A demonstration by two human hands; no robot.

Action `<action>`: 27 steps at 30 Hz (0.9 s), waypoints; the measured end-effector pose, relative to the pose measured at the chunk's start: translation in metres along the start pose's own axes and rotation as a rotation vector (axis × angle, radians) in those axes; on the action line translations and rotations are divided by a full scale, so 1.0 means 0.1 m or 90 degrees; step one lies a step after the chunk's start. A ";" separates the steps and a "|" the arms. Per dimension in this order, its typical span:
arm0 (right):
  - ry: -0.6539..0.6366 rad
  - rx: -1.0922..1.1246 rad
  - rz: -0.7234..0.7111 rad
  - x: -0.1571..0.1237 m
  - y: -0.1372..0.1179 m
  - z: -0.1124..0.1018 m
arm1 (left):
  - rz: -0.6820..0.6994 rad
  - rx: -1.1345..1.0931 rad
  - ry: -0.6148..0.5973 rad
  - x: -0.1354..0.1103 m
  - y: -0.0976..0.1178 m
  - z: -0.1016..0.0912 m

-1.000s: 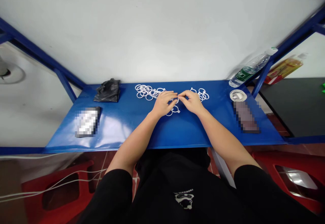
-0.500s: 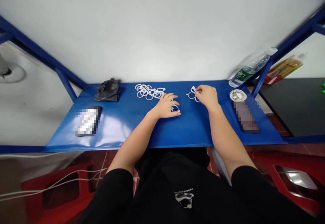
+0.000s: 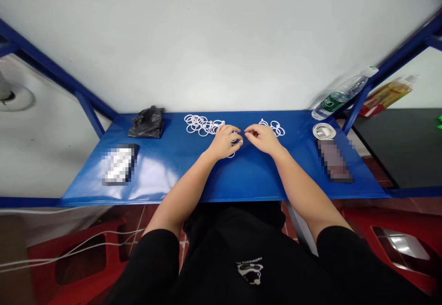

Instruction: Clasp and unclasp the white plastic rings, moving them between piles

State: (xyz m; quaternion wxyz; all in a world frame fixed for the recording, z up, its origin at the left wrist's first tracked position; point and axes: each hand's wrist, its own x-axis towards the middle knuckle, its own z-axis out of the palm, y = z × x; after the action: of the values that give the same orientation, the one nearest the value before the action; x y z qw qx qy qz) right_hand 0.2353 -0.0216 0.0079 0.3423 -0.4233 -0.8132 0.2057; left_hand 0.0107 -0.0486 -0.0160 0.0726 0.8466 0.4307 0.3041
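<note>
Small white rings lie on a blue shelf (image 3: 172, 176). A larger pile of rings (image 3: 199, 125) is at the back, left of centre, and a smaller group of rings (image 3: 275, 128) lies at the back right. My left hand (image 3: 224, 142) rests on the shelf with fingers curled over a few white rings (image 3: 234, 143). My right hand (image 3: 262, 139) is close beside it, thumb and forefinger pinched together at a ring I can barely see. The fingertips of both hands almost meet.
A crumpled black bag (image 3: 148, 122) lies at the back left. A blurred flat object (image 3: 118, 164) sits at the front left, another blurred flat object (image 3: 334, 160) at the right. A coiled white cable (image 3: 323, 131) and a lying water bottle (image 3: 341, 93) are at the back right.
My right hand went out to the right-hand ring group, then came back to the centre beside my left hand. My left hand stayed on its rings, curling its fingers a little.
</note>
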 end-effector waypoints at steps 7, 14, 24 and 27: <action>0.037 0.000 -0.055 -0.03 -0.11 0.12 | -0.052 -0.027 0.163 0.05 -0.06 0.02; 0.038 -0.031 -0.076 -0.03 -0.09 0.11 | -0.016 -0.099 0.150 0.01 0.04 0.04; 0.049 -0.017 -0.102 -0.04 -0.07 0.13 | -0.047 -0.108 0.172 0.01 0.05 0.03; 0.043 0.004 -0.111 -0.04 -0.07 0.12 | -0.048 -0.096 0.165 0.01 0.04 0.03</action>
State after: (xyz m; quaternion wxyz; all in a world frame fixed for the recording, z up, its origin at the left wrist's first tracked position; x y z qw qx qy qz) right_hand 0.2241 -0.0297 0.0026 0.3876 -0.3565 -0.8343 0.1630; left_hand 0.0154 -0.0497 -0.0170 0.0909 0.7758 0.4439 0.4392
